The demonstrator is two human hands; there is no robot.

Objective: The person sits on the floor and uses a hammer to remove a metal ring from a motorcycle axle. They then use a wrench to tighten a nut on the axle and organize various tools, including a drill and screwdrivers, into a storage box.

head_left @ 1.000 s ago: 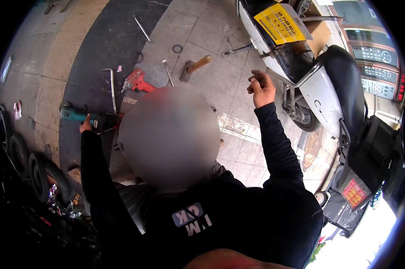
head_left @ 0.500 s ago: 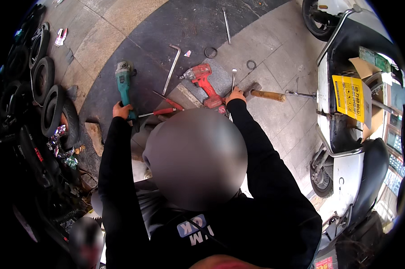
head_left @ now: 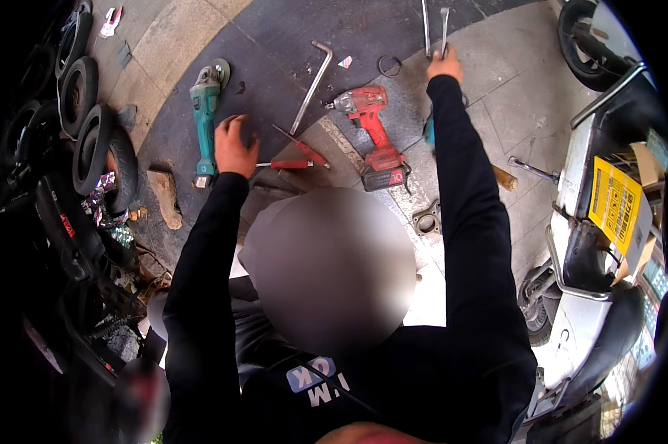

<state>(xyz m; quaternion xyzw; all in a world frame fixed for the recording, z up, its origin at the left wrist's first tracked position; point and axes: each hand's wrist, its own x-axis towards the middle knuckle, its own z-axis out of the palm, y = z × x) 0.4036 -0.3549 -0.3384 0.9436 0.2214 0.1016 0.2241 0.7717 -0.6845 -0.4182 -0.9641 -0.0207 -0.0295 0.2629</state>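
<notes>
My right hand [head_left: 445, 68] reaches to the far right, its fingers closed round a metal wrench [head_left: 445, 28]. A second long metal wrench [head_left: 426, 28] lies beside it on the paving. My left hand [head_left: 237, 146] is empty with bent, parted fingers, just right of a teal angle grinder [head_left: 203, 122] and apart from it. To its right lie two red-handled screwdrivers [head_left: 292, 164]. An L-shaped metal bar wrench [head_left: 311, 85] lies beyond them. A red cordless impact wrench [head_left: 378, 137] rests between my hands. My right forearm covers most of a hammer with a wooden handle [head_left: 506, 179].
A black ring [head_left: 389, 66] and a metal flange-like part [head_left: 426, 220] lie on the ground. Old tyres [head_left: 89, 148] line the left, near a wood block [head_left: 163, 198]. At right stands a white scooter [head_left: 571, 325] with a yellow-labelled carton [head_left: 616, 207]; a metal-shafted tool [head_left: 534, 169] lies near it.
My right hand has carried the wrench forward, from beside the impact wrench to beside the other long wrench. My left hand has come off the angle grinder. The whole view has shifted.
</notes>
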